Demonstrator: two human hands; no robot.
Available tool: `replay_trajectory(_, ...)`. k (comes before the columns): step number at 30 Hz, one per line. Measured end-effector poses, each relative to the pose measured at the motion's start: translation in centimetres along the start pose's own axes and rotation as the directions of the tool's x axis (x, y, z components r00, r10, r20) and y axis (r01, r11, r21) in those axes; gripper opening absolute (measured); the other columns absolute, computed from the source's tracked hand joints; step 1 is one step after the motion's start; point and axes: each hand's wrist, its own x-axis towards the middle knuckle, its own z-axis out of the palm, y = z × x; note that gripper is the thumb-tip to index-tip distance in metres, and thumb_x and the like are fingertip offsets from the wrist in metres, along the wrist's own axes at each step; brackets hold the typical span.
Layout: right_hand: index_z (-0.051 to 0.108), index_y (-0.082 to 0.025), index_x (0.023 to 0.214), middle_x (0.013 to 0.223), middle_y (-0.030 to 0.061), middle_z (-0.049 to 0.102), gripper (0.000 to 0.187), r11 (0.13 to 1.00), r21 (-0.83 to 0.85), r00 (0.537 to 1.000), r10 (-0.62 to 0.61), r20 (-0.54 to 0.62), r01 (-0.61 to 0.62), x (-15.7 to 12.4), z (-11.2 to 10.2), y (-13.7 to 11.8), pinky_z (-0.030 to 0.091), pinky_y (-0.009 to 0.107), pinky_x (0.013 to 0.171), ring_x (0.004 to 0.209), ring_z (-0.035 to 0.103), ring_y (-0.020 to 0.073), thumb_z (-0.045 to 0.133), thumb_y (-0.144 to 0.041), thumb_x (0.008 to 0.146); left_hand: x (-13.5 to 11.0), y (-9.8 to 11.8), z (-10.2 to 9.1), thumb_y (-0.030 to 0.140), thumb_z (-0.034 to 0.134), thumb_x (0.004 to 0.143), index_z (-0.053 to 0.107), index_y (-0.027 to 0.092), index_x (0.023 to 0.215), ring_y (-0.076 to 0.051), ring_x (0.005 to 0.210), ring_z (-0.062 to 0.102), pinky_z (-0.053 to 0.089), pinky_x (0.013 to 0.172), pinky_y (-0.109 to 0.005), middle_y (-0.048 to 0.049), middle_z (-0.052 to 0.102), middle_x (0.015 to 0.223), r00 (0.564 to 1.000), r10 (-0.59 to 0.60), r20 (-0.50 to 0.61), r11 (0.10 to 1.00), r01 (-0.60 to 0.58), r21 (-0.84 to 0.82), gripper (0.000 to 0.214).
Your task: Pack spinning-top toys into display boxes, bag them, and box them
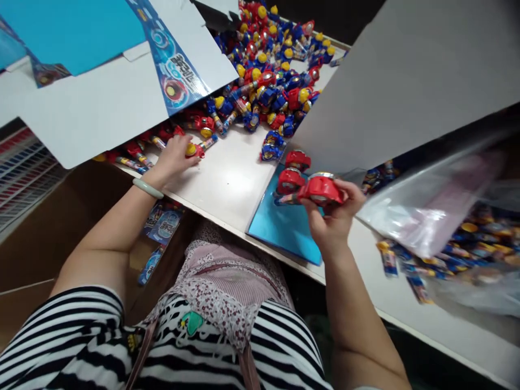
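Observation:
My right hand (335, 219) grips a red plastic toy (323, 189) with a silvery rim, thumb below and fingers at its right side. It is over an open box with a bright blue inside (280, 222). Two more red toys (290, 181) sit at the back of that box, just left of the held one. At the left table edge, my left hand (175, 154), with a pale bangle on the wrist, has its fingers closed around a red toy with a yellow knob (192, 150). A clear tube (209, 142) with a blue end sticks out from that toy.
A large heap of red, blue and yellow toys (276, 70) covers the back of the white table (221, 184). A printed carton (179, 70) overhangs it at left. The blue-lined box's white flap (406, 86) stands at right, beside plastic bags (422, 216) and more toys (471, 244).

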Motion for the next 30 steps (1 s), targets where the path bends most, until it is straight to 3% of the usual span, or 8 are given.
replay_trajectory(4,0.039,-0.033,0.139,0.134,0.0104,0.051,0.058,0.998,-0.047,0.996,-0.044,0.072,0.048,-2.3,0.2,0.8,0.053,0.054,0.103,0.128,0.056,0.0298,0.066,-0.024,0.088,-1.2,-0.9,2.7,0.027,0.071,0.076,0.057,0.019,0.113,-0.046,0.134,0.035,0.032,0.111,-0.066,-0.0202,0.049,0.138,0.999,0.003,0.042,0.986,-0.01,0.165,0.04)
replay_trajectory(7,0.04,-0.033,0.141,0.136,0.0101,0.053,0.057,0.997,-0.056,0.99,-0.041,0.139,0.049,-2.5,0.7,0.2,0.05,0.055,0.107,0.13,0.054,0.0296,0.064,-0.023,0.09,-1.6,-0.8,3.2,0.024,0.067,0.075,0.057,0.018,0.111,-0.043,0.131,0.039,0.035,0.11,-0.062,-0.0196,0.049,0.135,0.997,0.038,0.06,0.987,-0.047,0.155,0.039)
replay_trajectory(10,0.041,-0.033,0.141,0.135,0.0102,0.054,0.057,0.997,-0.051,0.983,-0.041,0.179,0.051,-2.3,0.4,-0.4,0.051,0.053,0.106,0.13,0.055,0.0291,0.065,-0.022,0.09,-1.9,-1.1,3.1,0.024,0.064,0.073,0.057,0.019,0.111,-0.035,0.123,0.049,0.042,0.108,-0.052,-0.0153,0.053,0.127,0.997,0.055,0.061,0.996,-0.06,0.073,0.038)
replay_trajectory(14,0.041,-0.035,0.141,0.134,0.0087,0.056,0.058,0.998,-0.051,0.982,-0.031,0.186,0.041,-1.9,0.3,-0.3,0.051,0.051,0.107,0.128,0.056,0.0284,0.065,-0.022,0.089,-2.7,0.0,1.6,0.029,0.066,0.072,0.056,0.022,0.112,-0.026,0.109,0.057,0.049,0.1,-0.043,-0.0092,0.059,0.117,0.994,0.001,-0.108,0.986,-0.019,-0.165,0.043)
replay_trajectory(19,0.041,-0.034,0.141,0.139,0.011,0.05,0.052,0.995,-0.091,0.953,-0.017,0.303,0.047,-3.0,1.5,0.7,0.051,0.05,0.106,0.128,0.055,0.0275,0.058,-0.022,0.093,-3.9,4.7,-3.0,0.037,0.066,0.074,0.064,0.021,0.102,-0.022,0.099,0.059,0.049,0.095,-0.038,-0.0052,0.063,0.106,0.957,0.221,-0.188,0.896,-0.276,-0.349,0.032)
replay_trajectory(22,0.043,-0.033,0.141,0.144,0.0122,0.045,0.049,0.985,-0.165,0.94,0.011,0.342,0.049,-3.1,1.4,-0.1,0.05,0.054,0.107,0.131,0.053,0.0293,0.057,-0.023,0.095,-5.0,8.2,-5.0,0.044,0.064,0.079,0.064,0.022,0.103,-0.021,0.095,0.059,0.049,0.092,-0.037,-0.0035,0.063,0.101,0.924,0.36,-0.126,0.818,-0.378,-0.435,0.032)
replay_trajectory(26,0.044,-0.037,0.145,0.152,0.0096,0.039,0.066,0.974,-0.205,0.932,-0.018,0.361,0.099,-1.5,-0.2,-4.8,0.042,0.063,0.112,0.138,0.044,0.037,0.072,-0.041,0.085,-7.5,14.5,-4.7,0.048,0.07,0.079,0.058,0.022,0.104,-0.018,0.085,0.059,0.051,0.081,-0.035,-0.0025,0.059,0.096,0.919,0.394,0.027,0.777,-0.317,-0.544,0.038)
replay_trajectory(30,0.023,-0.037,0.156,0.146,0.0099,0.048,0.078,0.996,-0.011,0.922,-0.078,0.379,0.088,-1.1,-1.0,-8.1,0.056,0.049,0.102,0.129,0.055,0.0287,0.066,-0.037,0.091,-9.0,19.7,-3.1,0.051,0.075,0.078,0.058,0.022,0.106,-0.019,0.084,0.061,0.054,0.08,-0.033,-0.0036,0.06,0.094,0.86,0.474,0.186,0.724,-0.261,-0.638,0.045)
